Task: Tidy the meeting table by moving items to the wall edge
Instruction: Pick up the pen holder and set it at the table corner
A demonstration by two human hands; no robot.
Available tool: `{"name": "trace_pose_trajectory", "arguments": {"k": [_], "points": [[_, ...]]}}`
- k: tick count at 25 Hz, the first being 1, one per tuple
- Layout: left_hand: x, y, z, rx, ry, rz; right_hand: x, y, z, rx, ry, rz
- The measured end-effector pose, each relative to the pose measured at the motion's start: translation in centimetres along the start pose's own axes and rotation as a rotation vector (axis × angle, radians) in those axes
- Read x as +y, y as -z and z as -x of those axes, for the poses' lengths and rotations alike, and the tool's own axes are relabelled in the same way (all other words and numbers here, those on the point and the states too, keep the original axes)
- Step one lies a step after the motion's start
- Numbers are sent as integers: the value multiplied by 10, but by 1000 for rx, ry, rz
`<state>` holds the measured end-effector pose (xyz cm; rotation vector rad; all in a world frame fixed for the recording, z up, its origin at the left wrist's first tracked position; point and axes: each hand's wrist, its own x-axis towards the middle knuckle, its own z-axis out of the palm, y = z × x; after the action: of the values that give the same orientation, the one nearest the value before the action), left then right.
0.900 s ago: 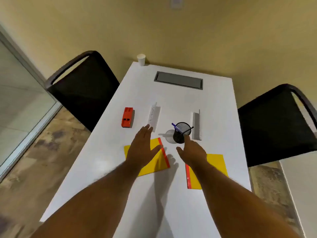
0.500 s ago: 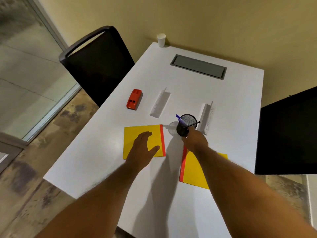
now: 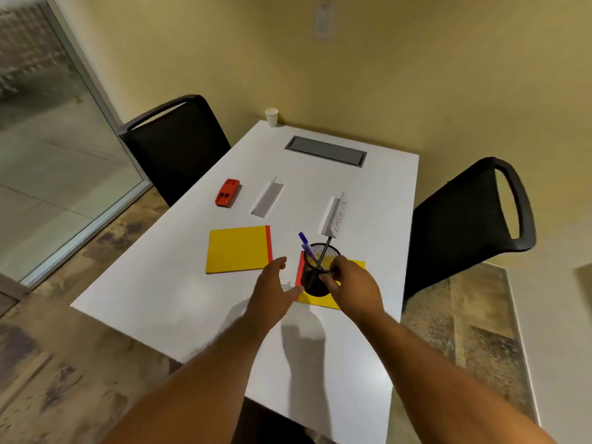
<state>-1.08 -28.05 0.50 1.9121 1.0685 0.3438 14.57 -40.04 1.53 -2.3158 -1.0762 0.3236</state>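
My right hand [image 3: 354, 285] grips a black mesh pen cup [image 3: 315, 274] with a purple and a black pen in it, held over a yellow notepad [image 3: 323, 299] with a red spine. My left hand [image 3: 275, 288] hovers open just left of the cup. A second yellow notepad [image 3: 238, 249] lies to the left. Further back on the white table [image 3: 160, 299] lie a red stapler [image 3: 228, 197] and two white folded name cards [image 3: 267, 200], [image 3: 333, 217]. A white paper cup [image 3: 271, 116] stands at the wall edge.
A grey cable hatch [image 3: 325, 152] is set into the table near the yellow wall. Black chairs stand at the left [image 3: 174, 145] and right [image 3: 464, 219]. A glass partition [image 3: 41, 139] runs along the left.
My right hand has closed on the pen cup and brought it toward me, over the right notepad. My left hand left the left notepad and moved beside the cup. The view shifted.
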Motion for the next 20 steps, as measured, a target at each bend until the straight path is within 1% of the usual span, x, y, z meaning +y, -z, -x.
{"name": "trace_pose_trajectory", "arguments": {"k": [2, 5, 7, 9, 11, 13, 15, 18, 20], "points": [[17, -16, 34, 0, -22, 59, 4, 28, 37, 14, 63, -11], [43, -38, 80, 21, -112, 106, 11, 65, 85, 1, 150, -78], [66, -51, 97, 40, -119, 153, 17, 87, 101, 4, 165, -77], [87, -68, 104, 77, -157, 210, 30, 110, 107, 40, 151, -95], [110, -93, 106, 94, -178, 217, 51, 134, 106, 78, 129, -155], [136, -126, 103, 96, -223, 214, 81, 160, 97, 78, 138, -207], [167, -165, 101, 128, -290, 182, 118, 192, 87, 72, 178, -246], [214, -223, 88, 169, -339, 159, 175, 243, 65, 110, 232, -275], [253, -265, 70, 174, -351, 101, 220, 283, 38, 83, 254, -295]]}}
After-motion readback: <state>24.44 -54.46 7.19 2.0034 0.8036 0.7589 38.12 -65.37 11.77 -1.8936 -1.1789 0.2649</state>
